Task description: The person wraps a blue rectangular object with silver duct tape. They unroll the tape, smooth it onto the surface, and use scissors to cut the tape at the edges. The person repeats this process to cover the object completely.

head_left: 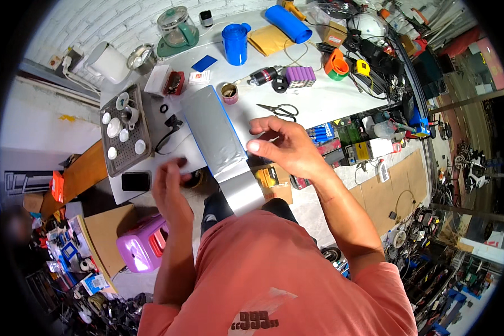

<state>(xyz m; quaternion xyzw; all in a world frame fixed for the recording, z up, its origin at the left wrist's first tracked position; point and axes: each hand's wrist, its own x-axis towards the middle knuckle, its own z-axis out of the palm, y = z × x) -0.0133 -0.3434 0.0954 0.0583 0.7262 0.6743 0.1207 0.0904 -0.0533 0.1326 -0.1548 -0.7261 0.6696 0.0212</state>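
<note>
my left hand (171, 187) is blurred, fingers curled loosely inward, back of the hand toward me, the forearm running straight down to the lower edge. my right hand (283, 147) sits higher and further out, fingers spread and reaching leftward, thumb tip pointing left, wrist bent a little, forearm angling down and right to my elbow.

Single head-worn fisheye view, steeply down and close over the white worktable (330, 101), edges bent.
</note>
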